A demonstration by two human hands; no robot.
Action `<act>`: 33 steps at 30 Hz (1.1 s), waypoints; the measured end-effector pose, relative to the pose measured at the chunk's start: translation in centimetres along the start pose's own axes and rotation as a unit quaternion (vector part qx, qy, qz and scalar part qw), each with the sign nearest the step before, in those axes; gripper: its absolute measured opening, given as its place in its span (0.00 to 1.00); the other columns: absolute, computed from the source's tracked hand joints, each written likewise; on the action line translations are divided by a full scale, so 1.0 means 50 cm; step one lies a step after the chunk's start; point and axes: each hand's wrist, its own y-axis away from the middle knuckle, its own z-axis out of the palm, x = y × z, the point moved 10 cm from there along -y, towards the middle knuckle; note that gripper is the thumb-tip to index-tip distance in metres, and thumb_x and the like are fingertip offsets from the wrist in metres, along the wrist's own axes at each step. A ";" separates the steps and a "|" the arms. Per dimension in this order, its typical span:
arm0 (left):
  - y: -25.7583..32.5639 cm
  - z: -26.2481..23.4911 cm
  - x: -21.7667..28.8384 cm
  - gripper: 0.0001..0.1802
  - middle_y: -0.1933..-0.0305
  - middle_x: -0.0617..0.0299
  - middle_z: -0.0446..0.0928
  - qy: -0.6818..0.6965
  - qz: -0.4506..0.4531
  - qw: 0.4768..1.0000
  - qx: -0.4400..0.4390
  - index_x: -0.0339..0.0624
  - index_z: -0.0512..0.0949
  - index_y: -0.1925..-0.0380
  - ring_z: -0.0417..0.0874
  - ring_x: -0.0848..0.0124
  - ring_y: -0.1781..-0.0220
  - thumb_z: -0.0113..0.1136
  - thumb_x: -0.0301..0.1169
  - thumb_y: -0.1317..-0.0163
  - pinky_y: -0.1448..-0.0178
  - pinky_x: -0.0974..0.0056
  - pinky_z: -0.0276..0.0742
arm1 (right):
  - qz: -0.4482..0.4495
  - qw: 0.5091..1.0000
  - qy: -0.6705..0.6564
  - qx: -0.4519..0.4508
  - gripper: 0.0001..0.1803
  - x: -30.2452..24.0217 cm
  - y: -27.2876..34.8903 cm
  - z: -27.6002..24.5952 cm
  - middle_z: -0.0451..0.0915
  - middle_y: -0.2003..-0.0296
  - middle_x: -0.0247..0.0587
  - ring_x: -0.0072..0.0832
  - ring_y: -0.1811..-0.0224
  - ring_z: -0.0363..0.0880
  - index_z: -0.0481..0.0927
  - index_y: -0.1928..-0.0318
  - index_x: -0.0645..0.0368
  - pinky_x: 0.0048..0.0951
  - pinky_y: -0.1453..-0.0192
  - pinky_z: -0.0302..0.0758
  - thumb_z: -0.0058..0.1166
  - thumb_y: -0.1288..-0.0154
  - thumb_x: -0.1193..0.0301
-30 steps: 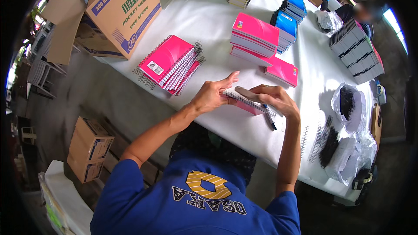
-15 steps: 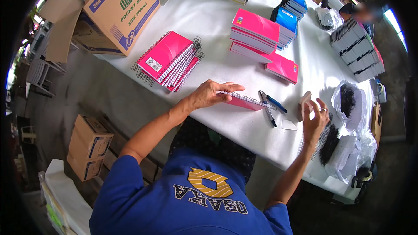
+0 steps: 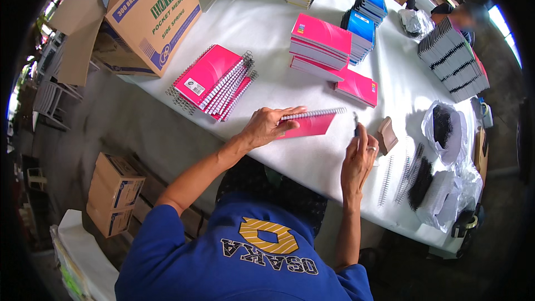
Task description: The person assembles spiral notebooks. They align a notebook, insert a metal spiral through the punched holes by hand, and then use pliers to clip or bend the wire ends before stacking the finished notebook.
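left hand [image 3: 267, 125] still pins pink spiral notebook [image 3: 309, 124] on tabletop [image 3: 262, 33]; right hand [image 3: 359, 156], back from coils, grip pinching small dark tool [image 3: 356, 126].

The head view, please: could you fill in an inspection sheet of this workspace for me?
Surface: table with white cover, mostly in use.
Job's things: pink spiral notebook lying flat under the left hand; small dark tool at the right hand.
Clutter: fanned pile of pink notebooks, pink stacks, blue stacks, dark-spined stacks, loose wire spirals, clear bags of dark coils, brown block.
Grippers: left hand pressed flat on the notebook; right hand closed on the tool, ring on a finger.
Cables: nothing seen.
Surroundings: large open carton on the table corner, small cartons on the floor, another person at the far end.
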 end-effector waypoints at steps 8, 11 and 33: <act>0.010 -0.060 0.136 0.30 0.53 0.54 0.84 -0.302 0.119 0.924 0.203 0.49 0.73 0.38 0.85 0.57 0.51 0.66 0.42 0.41 0.64 0.59 0.83 | -0.121 0.982 -0.123 -0.071 0.29 -0.212 0.010 -0.018 0.74 0.56 0.46 0.39 0.55 0.74 0.80 0.43 0.47 0.40 0.52 0.74 0.65 0.49 0.77; 0.012 -0.062 0.151 0.31 0.51 0.56 0.84 -0.322 0.128 0.914 0.211 0.49 0.73 0.38 0.86 0.57 0.51 0.67 0.40 0.42 0.63 0.60 0.84 | -0.146 0.980 -0.117 -0.065 0.30 -0.217 0.003 -0.023 0.73 0.56 0.46 0.40 0.56 0.74 0.80 0.43 0.46 0.38 0.54 0.74 0.66 0.51 0.77; 0.152 -0.464 0.121 0.33 0.40 0.63 0.79 -0.138 0.079 0.947 0.280 0.49 0.76 0.39 0.80 0.58 0.39 0.66 0.49 0.44 0.39 0.58 0.80 | -0.088 0.984 -0.031 -0.149 0.28 -0.014 -0.037 0.074 0.73 0.47 0.46 0.45 0.41 0.69 0.78 0.40 0.51 0.47 0.37 0.66 0.67 0.43 0.70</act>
